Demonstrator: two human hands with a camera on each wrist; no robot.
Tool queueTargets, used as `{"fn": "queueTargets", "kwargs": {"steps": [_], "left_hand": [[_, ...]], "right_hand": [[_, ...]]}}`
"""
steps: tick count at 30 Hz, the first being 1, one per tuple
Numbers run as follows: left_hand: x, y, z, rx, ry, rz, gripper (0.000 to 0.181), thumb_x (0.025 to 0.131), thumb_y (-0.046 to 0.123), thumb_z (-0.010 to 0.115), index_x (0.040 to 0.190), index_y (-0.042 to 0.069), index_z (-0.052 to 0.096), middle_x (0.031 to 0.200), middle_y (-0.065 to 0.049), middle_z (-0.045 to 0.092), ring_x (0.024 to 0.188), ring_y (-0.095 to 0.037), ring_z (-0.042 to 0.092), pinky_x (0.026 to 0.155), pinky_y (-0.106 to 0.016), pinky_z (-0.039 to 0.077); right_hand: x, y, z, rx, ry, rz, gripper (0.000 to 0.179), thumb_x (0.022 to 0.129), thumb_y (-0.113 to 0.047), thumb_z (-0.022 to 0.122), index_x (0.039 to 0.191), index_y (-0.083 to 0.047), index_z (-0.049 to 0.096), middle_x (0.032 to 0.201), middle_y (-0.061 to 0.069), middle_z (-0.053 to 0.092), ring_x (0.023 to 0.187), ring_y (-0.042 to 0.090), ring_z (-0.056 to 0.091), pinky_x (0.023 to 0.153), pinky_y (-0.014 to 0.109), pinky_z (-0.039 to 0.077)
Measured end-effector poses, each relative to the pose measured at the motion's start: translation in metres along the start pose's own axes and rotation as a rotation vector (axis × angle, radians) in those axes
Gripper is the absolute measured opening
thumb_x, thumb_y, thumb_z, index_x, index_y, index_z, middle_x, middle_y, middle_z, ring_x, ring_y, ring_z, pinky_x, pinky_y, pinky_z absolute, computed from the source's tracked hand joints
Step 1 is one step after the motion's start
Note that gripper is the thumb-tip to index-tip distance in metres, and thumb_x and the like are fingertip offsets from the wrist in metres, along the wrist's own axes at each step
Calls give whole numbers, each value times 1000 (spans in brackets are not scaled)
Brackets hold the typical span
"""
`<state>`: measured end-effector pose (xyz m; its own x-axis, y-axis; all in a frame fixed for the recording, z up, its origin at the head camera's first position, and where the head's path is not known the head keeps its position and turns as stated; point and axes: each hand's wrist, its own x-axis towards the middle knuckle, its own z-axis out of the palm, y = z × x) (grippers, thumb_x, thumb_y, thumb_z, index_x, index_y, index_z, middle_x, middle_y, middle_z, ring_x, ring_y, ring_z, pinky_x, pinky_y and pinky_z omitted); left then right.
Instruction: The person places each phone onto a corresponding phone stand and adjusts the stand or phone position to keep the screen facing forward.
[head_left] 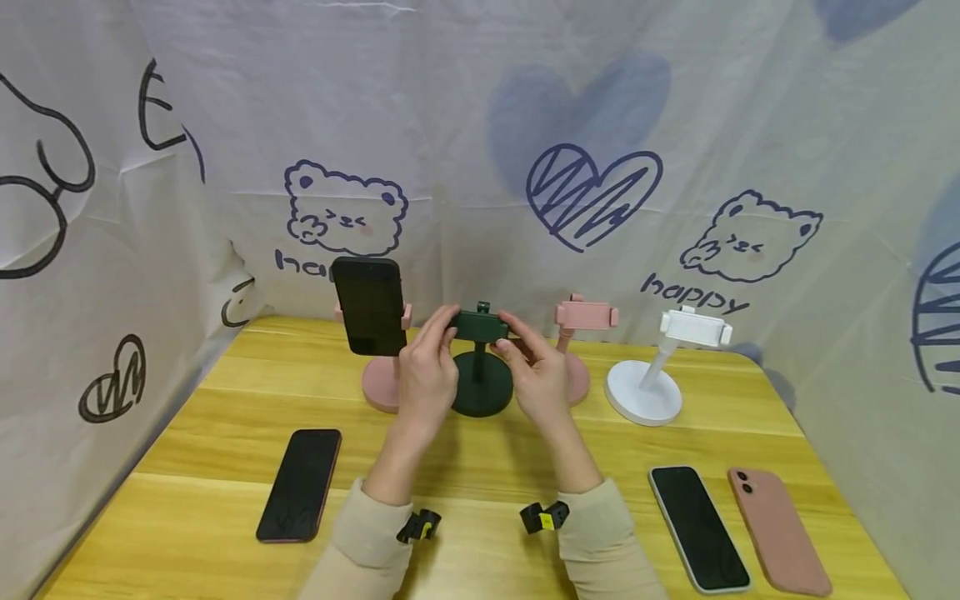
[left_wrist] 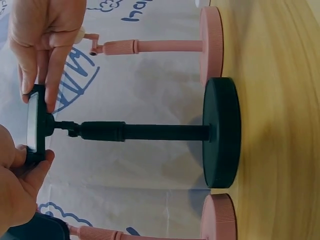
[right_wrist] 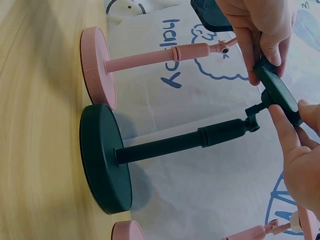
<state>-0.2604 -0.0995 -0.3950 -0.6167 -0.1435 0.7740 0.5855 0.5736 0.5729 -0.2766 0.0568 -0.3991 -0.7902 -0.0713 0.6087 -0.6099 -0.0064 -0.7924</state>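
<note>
A dark green phone stand (head_left: 482, 396) stands upright on the table, its clamp (head_left: 480, 327) at the top. My left hand (head_left: 429, 367) pinches the clamp's left end between thumb and fingers. At the opposite end, my right hand (head_left: 542, 379) grips the clamp the same way. In the left wrist view, the stand's round base (left_wrist: 220, 132) rests flat on the wood. Nothing sits in the green clamp. Just left, a pink stand (head_left: 378, 385) holds a black phone (head_left: 369, 304) upright, close to my left hand.
Right of my hands are another pink stand (head_left: 587, 315) and a white stand (head_left: 643, 392), both without phones. A dark phone (head_left: 298, 485) lies at the left front. At the right front lie a white-edged phone (head_left: 699, 527) and a pink phone (head_left: 780, 529), back up.
</note>
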Motion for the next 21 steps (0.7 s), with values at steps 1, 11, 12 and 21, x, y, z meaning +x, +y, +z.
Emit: {"fn": "queueTargets", "kwargs": {"steps": [1,11,12,21], "left_hand": [[0,0,0,1,3,4,27,104,-3,56,129,-5,68,131,-24,68,109,-38,72,89,-45,61],[4,7,-4,19,-107,-58,36,105,5,60,140,-3,60,141,-21,61,127,-36,63,104,-47,54],[4,9,-5,30,-125,-64,39,105,7,61,142,-3,58,143,-21,59,129,-35,61,106,-47,53],[2,24,-27,83,-128,33,52,100,4,67,148,-4,50,148,-21,55,137,-35,54,115,-51,44]], "right_hand": [[0,0,0,-2,0,2,39,98,10,61,137,9,62,131,28,65,102,47,71,90,28,60],[2,1,-3,3,-15,73,39,101,4,60,141,4,62,130,27,65,106,43,71,92,29,59],[2,1,-4,7,-15,80,39,102,4,59,141,4,61,130,26,65,106,42,71,93,29,59],[3,2,-5,-6,-17,90,40,102,3,60,142,2,61,130,26,66,104,41,72,93,29,59]]}}
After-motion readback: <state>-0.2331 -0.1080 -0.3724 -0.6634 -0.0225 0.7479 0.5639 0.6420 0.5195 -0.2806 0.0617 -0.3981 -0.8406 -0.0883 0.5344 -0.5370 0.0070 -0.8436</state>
